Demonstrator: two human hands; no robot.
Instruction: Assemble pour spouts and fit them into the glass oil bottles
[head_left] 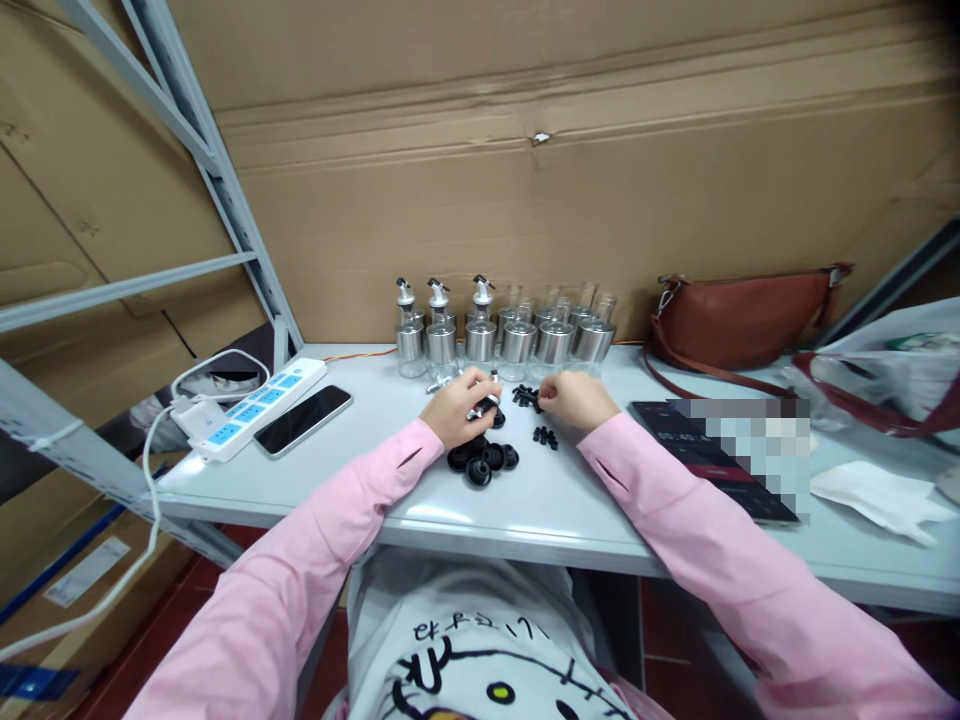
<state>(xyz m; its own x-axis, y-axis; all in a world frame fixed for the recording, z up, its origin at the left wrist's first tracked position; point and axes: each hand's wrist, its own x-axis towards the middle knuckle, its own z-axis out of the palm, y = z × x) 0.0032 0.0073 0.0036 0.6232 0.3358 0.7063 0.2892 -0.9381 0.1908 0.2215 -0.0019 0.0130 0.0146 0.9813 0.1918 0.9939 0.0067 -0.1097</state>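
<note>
My left hand is closed around a silver pourer spout, partly hidden by the fingers. Beside and below it on the grey table lies a heap of black round stoppers. My right hand pinches at the edge of a small pile of little black parts; whatever is between its fingertips is too small to make out. A second cluster of little black pieces lies just below that hand. Behind my left hand, a few silver pieces show on the table.
Several glass bottles with steel bands stand at the back, three front ones topped with pourers. At left are a power strip and a phone. To the right lie a brown bag, a dark tablet-like device and white tissue.
</note>
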